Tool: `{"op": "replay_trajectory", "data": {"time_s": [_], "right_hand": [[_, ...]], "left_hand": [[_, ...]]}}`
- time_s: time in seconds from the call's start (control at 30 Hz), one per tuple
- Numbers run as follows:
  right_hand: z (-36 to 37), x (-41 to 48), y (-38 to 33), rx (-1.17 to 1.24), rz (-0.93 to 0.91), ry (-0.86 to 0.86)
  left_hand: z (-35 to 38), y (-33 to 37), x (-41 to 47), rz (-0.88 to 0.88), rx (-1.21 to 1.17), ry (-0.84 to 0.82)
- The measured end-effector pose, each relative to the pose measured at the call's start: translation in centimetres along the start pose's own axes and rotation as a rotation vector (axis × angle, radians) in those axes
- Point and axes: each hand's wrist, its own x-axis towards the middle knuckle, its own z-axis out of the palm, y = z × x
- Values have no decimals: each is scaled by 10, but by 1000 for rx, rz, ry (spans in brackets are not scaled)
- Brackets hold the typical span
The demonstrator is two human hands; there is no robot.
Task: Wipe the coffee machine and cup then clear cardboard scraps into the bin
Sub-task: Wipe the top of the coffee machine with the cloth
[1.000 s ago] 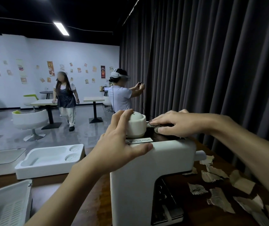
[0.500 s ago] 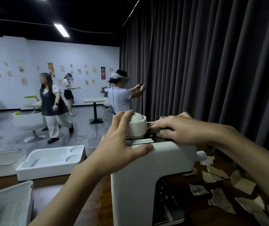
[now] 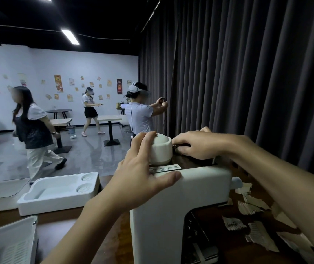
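My left hand [image 3: 142, 174] lies spread against the near side of the white cup [image 3: 162, 149]. The fingers are only lightly bent up its wall and the thumb lies flat along the top front edge of the coffee machine [image 3: 171, 216]. It presses rather than grasps, I judge to keep the cup from sliding while I work beside it.

The cup stands upright on the machine's dark top plate, at its left end. My right hand [image 3: 196, 144] is just beside it, knuckles up. The fingers curl down over a dark speckled wiping cloth [image 3: 176, 146] and pin it to the plate, touching the foot of the cup. Most of the cloth is hidden under my palm, so I cannot tell what kind it is.

I take this for the wiping step, at the seam where cup meets machine. The machine stands on the wooden table [image 3: 114, 235], its white body facing me. The cardboard scraps [image 3: 247, 208] lie scattered on the table to its right, not yet gathered. A white foam tray [image 3: 57, 191] sits off to the left.
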Motion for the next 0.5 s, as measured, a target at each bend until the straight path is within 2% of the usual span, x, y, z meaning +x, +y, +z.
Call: {"op": "replay_trajectory", "data": {"time_s": [0.3,0.5], "right_hand": [[2,-80,4,10,-183,57],[2,-76,3,32,-114,85]], "left_hand": [[2,0,1,9,6,14],[0,0,1,10,-13,5]]}}
